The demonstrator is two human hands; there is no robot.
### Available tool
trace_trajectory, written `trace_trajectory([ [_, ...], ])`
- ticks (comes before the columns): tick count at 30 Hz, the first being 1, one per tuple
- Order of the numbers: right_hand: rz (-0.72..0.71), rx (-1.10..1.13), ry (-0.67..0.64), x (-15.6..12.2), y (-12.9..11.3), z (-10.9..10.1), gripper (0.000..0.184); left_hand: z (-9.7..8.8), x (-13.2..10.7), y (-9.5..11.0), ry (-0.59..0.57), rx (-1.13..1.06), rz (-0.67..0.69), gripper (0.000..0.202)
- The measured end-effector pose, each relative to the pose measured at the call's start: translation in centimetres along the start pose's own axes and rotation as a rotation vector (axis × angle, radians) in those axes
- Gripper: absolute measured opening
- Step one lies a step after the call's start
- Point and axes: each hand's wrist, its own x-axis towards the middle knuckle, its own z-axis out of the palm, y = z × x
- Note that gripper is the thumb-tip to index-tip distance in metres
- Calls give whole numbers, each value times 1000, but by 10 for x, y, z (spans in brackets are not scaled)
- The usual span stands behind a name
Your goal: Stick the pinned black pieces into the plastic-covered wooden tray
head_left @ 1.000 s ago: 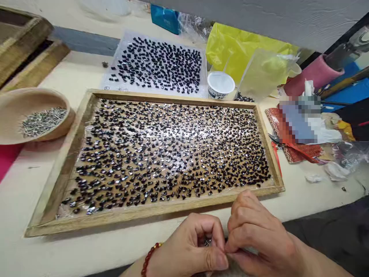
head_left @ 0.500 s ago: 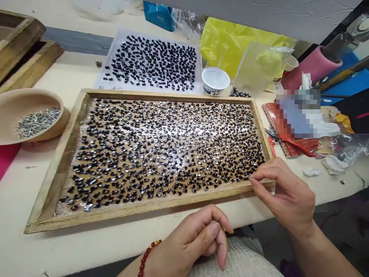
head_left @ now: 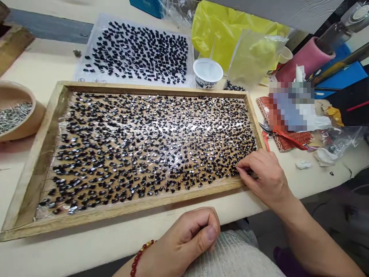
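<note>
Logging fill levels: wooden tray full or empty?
Full, or nearly: black pieces crowd most of the floor inside the wooden tray.

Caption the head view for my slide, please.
Right hand at the near right corner of a wooden tray of small black pieces, left hand curled.

I see crumpled tissue [head_left: 325,156] right of my right fingers [head_left: 248,161]; pink tube [head_left: 305,61] ahead-right, yellow bag [head_left: 213,25] farther ahead.

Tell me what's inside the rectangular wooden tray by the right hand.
Many small black pieces with silvery spots, and clear plastic film. The right hand covers the near right corner of the tray; anything beneath it is hidden.
</note>
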Motion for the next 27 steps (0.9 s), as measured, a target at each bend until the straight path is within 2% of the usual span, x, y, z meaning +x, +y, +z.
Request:
trace_trajectory([
  [3,-10,-27,-23,2,0,1,10,1,-2,-1,5,-8,-37,42],
  [8,-12,-59,-45,3,-2,1,9,5,-4,-3,-13,-153,-97,42],
  [14,-20,-111,-46,5,-6,0,11,6,-1,-4,10,-255,-106,31],
  [21,-23,-119,-44,6,-7,0,11,7,-2,-7,-32,-421,-122,38],
  [27,-19,-122,-39,5,-7,1,10,5,-5,-4,-31,-319,-110,45],
])
